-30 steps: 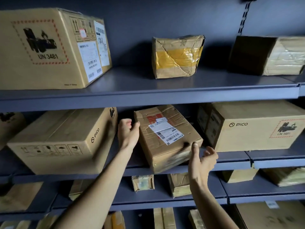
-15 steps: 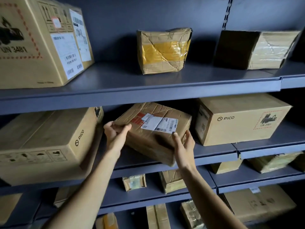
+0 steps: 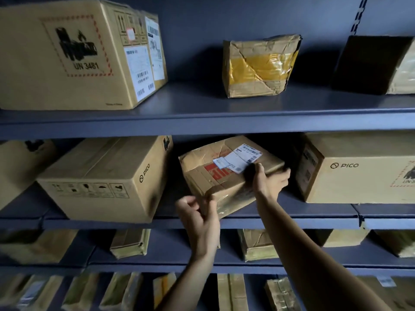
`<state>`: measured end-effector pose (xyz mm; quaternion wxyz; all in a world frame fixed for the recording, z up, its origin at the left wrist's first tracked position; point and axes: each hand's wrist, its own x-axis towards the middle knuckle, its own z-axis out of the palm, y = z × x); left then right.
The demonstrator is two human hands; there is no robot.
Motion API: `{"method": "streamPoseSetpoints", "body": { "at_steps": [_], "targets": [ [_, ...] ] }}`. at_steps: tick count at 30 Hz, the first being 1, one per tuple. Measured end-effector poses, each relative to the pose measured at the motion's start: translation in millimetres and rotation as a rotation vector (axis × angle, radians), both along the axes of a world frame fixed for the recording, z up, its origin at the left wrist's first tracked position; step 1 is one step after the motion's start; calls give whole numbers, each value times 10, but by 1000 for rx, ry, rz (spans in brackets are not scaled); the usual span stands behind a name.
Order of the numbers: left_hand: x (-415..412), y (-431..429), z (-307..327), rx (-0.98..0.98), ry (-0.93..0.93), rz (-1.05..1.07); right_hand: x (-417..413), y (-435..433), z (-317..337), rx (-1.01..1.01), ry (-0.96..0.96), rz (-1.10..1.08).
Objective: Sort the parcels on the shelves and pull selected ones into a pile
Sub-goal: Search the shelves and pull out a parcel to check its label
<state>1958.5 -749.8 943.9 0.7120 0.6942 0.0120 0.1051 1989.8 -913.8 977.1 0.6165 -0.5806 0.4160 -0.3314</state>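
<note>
Dim overall, soft light from the front: carton fronts read warm, shelf backs drop to near-black. Deep shadow behind the parcel (image 3: pixel 226 173) & under the upper shelf board (image 3: pixel 202 126); side of the top-right box (image 3: pixel 363 63) almost black. Glare on the yellow tape of the small package (image 3: pixel 260 66) (shiny wrap glints on the parcel's lower face too). Motion blur on left hand (image 3: pixel 199 223) & right hand (image 3: pixel 269 182). Bottom-row packs (image 3: pixel 121 290) smeared, soft. Wide-angle bend: shelf edges bow, corners stretch.
</note>
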Motion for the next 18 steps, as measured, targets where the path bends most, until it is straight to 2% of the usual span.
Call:
{"method": "streamPoseSetpoints", "body": {
  "at_steps": [4, 6, 7, 9, 11, 12, 15, 18],
  "targets": [
    [436, 134, 358, 369, -408, 78, -185, 36, -103, 8, 15, 64],
    [814, 91, 574, 619, -509, 52, -261, 90, -132, -5, 69, 68],
    [1005, 61, 679, 754, -476, 1, -292, 119, -144, -8, 90, 78],
    [1312, 15, 791, 927, -252, -169, -353, 168, -165, 1, 126, 129],
    [1429, -9, 799, 907, -19, -304, -405, 191, -196, 11, 142, 191],
    [1447, -5, 758, 926, 14, -309, -433, 193, -216, 12, 139, 216],
    [1245, -6, 739, 1169, -73, -179, -529, 188, -276, 36, 89, 249],
    [1006, 57, 855, 1096, 32, -296, -637, 151, -338, 79, -12, 229]
  ]
}}
